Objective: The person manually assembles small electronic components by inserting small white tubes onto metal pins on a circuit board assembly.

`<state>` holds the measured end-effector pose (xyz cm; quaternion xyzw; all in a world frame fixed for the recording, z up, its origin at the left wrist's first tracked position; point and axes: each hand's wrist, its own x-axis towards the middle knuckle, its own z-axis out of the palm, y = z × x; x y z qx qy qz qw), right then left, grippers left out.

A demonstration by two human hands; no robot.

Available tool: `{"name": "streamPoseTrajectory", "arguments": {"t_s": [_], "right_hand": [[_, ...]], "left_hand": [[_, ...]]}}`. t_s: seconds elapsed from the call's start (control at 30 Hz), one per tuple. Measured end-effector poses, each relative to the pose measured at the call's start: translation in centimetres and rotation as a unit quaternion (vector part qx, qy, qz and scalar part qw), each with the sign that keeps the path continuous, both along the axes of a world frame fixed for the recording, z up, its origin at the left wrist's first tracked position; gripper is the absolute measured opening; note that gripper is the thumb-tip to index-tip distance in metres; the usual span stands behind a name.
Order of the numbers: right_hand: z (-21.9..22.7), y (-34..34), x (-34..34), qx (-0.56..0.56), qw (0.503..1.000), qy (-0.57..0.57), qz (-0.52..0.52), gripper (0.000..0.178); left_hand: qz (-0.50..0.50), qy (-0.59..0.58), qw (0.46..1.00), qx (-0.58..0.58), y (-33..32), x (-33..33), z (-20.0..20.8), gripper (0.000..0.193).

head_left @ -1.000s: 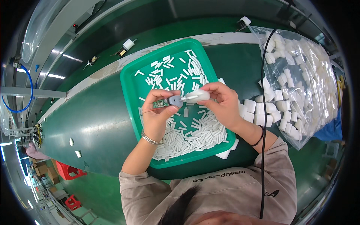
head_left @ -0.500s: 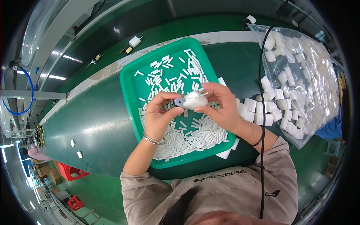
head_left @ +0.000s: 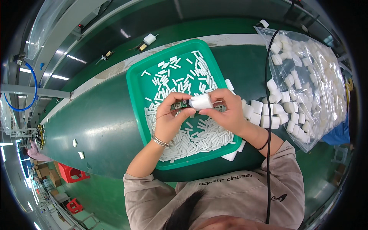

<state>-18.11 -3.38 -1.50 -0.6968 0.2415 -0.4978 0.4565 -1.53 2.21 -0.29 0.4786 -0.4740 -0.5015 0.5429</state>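
Pinching a circuit board [head_left: 178, 105]: left hand [head_left: 167, 115]. Right hand [head_left: 227, 109] pinches a white block [head_left: 201, 102] at its end. Probably best done in line, pressing gently, board unflexed.

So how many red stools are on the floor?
2 that I can see. One red stool shows just below the green table at lower left; the other red stool is lower down. More may be hidden.
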Motion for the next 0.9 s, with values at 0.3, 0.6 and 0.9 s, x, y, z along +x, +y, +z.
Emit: {"name": "streamPoseTrajectory", "arguments": {"t_s": [0.3,0.6,0.9], "right_hand": [[-0.2,-0.2,-0.7,0.160,0.985,0.010,0.068,0.024],[0.7,-0.6,0.1,0.143,0.982,0.070,0.102,0.041],[-1.0,-0.3,1.2,-0.103,0.961,0.242,0.081,0.034]], "left_hand": [[0.001,-0.021,1.000,0.011,0.2,-0.2,0.8,0.030],[0.199,0.118,0.973,-0.016,-4.6,8.3,1.1,0.018],[0.499,0.283,0.819,-0.009,-12.1,35.7,-4.0,0.046]]}}
